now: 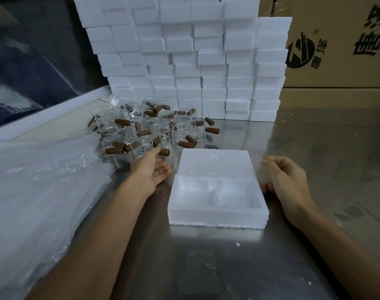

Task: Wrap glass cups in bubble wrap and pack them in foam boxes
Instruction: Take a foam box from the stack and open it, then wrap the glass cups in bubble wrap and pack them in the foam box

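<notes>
Steel bench (206,267) bearing open white foam box (217,215); left hand (151,171) open near, perhaps touching, brown-handled glass cups (152,131); right hand (286,180) relaxed, empty.

Head-worn view, forward-down, close over table (206,267)

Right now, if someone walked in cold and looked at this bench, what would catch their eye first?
Probably the wall of stacked white foam boxes at the back of the steel table. Next, the cluster of glass cups with brown handles in front of it, with the left hand reaching toward them. Nearer, an open foam box sits empty between both hands, its lid lying behind it.
</notes>
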The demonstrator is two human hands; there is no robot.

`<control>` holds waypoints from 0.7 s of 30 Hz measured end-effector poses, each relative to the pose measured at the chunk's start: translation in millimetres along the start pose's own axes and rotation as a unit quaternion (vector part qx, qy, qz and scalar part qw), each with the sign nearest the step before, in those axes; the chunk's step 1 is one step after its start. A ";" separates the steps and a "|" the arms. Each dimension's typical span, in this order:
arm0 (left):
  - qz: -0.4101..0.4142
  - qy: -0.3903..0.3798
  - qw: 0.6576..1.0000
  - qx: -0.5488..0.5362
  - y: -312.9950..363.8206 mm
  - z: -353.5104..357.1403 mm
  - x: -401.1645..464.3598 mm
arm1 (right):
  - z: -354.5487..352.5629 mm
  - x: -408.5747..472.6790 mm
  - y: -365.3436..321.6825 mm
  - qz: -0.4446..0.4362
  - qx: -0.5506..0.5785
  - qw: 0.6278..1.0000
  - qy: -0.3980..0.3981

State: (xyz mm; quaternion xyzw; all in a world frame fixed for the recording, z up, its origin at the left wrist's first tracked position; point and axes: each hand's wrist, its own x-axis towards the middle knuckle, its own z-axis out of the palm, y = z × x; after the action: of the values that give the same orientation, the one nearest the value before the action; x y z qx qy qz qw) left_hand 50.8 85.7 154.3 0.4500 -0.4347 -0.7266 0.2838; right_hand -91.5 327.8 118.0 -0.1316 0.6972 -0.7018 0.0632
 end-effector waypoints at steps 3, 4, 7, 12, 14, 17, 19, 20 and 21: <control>-0.037 -0.012 0.999 -0.010 8.3 3.8 6.5 | -0.6 -1.3 0.8 -0.019 -0.013 1.000 -0.010; -0.045 -0.013 0.999 0.000 10.5 5.4 8.9 | -0.4 -1.7 0.6 -0.023 -0.017 1.000 -0.011; -0.077 -0.023 0.996 0.032 14.0 9.2 14.1 | 0.3 -2.6 0.2 -0.032 -0.027 0.999 -0.013; -0.079 -0.017 0.996 0.023 13.0 10.7 16.6 | -0.7 -5.9 -1.9 -0.052 -0.039 0.997 -0.027; -0.066 -0.017 0.998 0.008 11.5 11.9 13.4 | -2.6 -6.8 -2.8 -0.067 -0.058 0.996 -0.031; -0.034 -0.022 0.999 0.008 9.1 13.4 4.6 | -5.5 -7.8 -6.4 -0.113 -0.106 0.988 -0.022; 0.002 -0.027 1.000 0.005 8.6 15.0 -3.1 | -6.0 -10.4 -11.1 -0.154 -0.127 0.980 -0.016; 0.021 -0.028 0.999 0.001 8.8 15.7 -7.4 | -5.3 -12.4 -13.4 -0.173 -0.136 0.975 -0.016; 0.037 -0.027 0.999 -0.003 9.2 16.7 -11.9 | -3.8 -15.0 -15.9 -0.190 -0.143 0.971 -0.019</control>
State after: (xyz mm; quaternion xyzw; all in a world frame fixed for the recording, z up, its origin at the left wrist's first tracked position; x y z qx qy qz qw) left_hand 41.1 97.4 170.9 0.4128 -0.4569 -0.7287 0.2998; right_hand -76.7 335.9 132.4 -0.2831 0.7513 -0.5911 -0.0774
